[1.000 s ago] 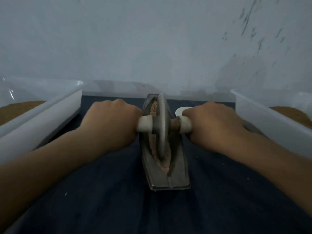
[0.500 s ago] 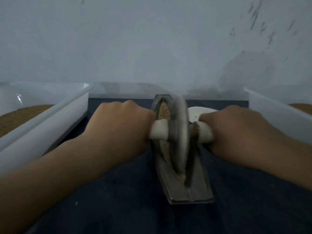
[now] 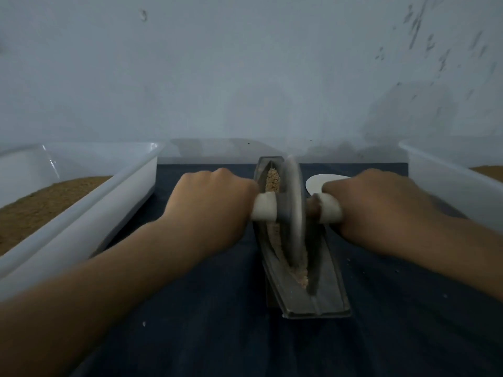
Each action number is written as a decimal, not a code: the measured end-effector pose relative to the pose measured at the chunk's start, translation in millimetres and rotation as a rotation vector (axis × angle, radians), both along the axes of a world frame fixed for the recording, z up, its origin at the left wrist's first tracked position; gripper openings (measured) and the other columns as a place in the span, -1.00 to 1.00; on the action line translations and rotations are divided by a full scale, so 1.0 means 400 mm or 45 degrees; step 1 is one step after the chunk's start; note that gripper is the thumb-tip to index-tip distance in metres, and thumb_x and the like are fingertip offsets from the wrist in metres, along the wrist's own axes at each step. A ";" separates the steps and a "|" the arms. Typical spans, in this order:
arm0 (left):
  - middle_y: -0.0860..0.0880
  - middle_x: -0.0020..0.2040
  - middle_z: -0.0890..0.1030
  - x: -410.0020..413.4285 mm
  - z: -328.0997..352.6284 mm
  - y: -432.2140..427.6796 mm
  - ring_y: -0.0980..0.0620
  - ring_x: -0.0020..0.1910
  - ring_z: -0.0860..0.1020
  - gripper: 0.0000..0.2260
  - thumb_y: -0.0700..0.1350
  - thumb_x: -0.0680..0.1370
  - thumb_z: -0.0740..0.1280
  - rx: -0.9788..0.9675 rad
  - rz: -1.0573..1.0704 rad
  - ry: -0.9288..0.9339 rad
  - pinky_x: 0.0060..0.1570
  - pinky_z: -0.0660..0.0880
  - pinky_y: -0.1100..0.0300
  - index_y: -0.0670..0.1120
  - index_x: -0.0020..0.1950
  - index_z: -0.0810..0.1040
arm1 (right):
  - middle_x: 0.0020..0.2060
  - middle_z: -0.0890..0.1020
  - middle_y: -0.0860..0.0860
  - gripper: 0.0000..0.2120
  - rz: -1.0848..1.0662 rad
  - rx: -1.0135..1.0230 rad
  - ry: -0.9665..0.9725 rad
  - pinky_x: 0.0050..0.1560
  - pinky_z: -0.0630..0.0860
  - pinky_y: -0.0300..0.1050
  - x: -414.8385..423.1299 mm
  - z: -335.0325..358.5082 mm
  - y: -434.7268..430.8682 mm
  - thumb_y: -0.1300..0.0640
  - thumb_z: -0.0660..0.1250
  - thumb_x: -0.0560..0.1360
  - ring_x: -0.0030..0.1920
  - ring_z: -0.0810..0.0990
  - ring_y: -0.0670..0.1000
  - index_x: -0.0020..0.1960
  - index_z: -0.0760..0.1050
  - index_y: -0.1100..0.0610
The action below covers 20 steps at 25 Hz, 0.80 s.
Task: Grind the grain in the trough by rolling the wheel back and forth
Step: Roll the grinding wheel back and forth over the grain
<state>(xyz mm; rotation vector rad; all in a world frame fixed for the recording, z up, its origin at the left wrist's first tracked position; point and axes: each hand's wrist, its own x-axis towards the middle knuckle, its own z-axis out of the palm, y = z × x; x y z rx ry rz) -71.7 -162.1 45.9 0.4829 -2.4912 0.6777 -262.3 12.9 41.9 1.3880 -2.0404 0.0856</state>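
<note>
Head view: a left hand (image 3: 209,202) and right hand (image 3: 381,205) each grip a white handle (image 3: 263,209) of the upright wheel (image 3: 292,210), standing mid-trough (image 3: 299,295); the grain (image 3: 273,180)-filled trough's long axis runs away from the viewer, toward the wall

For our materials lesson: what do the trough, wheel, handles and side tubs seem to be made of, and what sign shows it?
Trough: dull grey metal, perhaps cast iron; matte, worn sheen, crisp edges.
Wheel: same grey metal look; thin disc, motion-blurred.
Handles: smooth matte white, perhaps plastic; cannot tell.
Tubs: glossy, translucent white plastic; glints on the walls.
</note>
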 end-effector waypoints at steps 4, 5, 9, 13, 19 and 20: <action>0.09 -0.40 0.30 -0.046 -0.022 -0.039 0.07 -0.52 0.23 -0.88 -0.06 0.35 0.42 0.102 0.154 -0.006 -0.49 0.16 0.22 0.10 -0.18 0.53 | -0.42 0.36 -0.16 -0.82 -0.070 0.096 -0.056 -0.45 0.10 -0.24 -0.001 0.024 -0.072 -0.02 0.40 0.37 -0.44 0.38 -0.04 -0.26 0.38 -0.13; 0.04 -0.28 0.47 -0.089 -0.017 -0.062 -0.02 -0.39 0.43 -0.89 -0.08 0.46 0.36 0.243 0.254 -0.008 -0.40 0.29 0.14 0.10 -0.05 0.58 | -0.31 0.48 -0.10 -0.92 -0.138 0.118 -0.120 -0.38 0.19 -0.19 -0.017 0.030 -0.121 0.01 0.39 0.46 -0.29 0.50 0.05 -0.13 0.49 -0.12; -0.07 0.01 0.58 -0.155 0.031 -0.092 -0.15 -0.02 0.59 -0.82 -0.12 0.57 0.30 0.401 0.335 -0.090 -0.19 0.40 0.05 0.03 0.15 0.57 | 0.01 0.64 0.08 -0.86 -0.227 0.140 -0.232 -0.16 0.40 -0.08 -0.037 0.073 -0.221 0.06 0.38 0.55 0.00 0.61 0.16 0.09 0.60 0.01; 0.12 -0.32 0.37 -0.035 -0.004 -0.029 0.04 -0.41 0.39 -0.88 -0.04 0.44 0.38 0.229 0.124 -0.060 -0.42 0.25 0.17 0.17 -0.11 0.50 | -0.35 0.50 -0.13 -0.86 -0.028 0.128 -0.027 -0.47 0.22 -0.21 -0.004 0.018 -0.056 -0.02 0.39 0.41 -0.40 0.43 -0.03 -0.20 0.41 -0.12; 0.03 -0.22 0.50 -0.099 0.005 -0.071 -0.06 -0.29 0.52 -0.86 -0.06 0.48 0.36 0.231 0.217 -0.099 -0.37 0.34 0.12 0.12 0.01 0.58 | -0.32 0.51 -0.09 -0.87 -0.121 0.080 -0.132 -0.41 0.20 -0.18 -0.031 0.014 -0.114 -0.02 0.40 0.46 -0.33 0.50 0.04 -0.17 0.45 -0.08; -0.02 -0.12 0.55 -0.132 0.018 -0.090 -0.10 -0.17 0.57 -0.84 -0.08 0.53 0.33 0.299 0.269 -0.106 -0.28 0.39 0.07 0.08 0.09 0.58 | -0.21 0.58 -0.01 -0.94 -0.151 0.061 -0.172 -0.33 0.26 -0.14 -0.043 0.024 -0.163 0.02 0.39 0.51 -0.20 0.58 0.12 -0.07 0.52 -0.05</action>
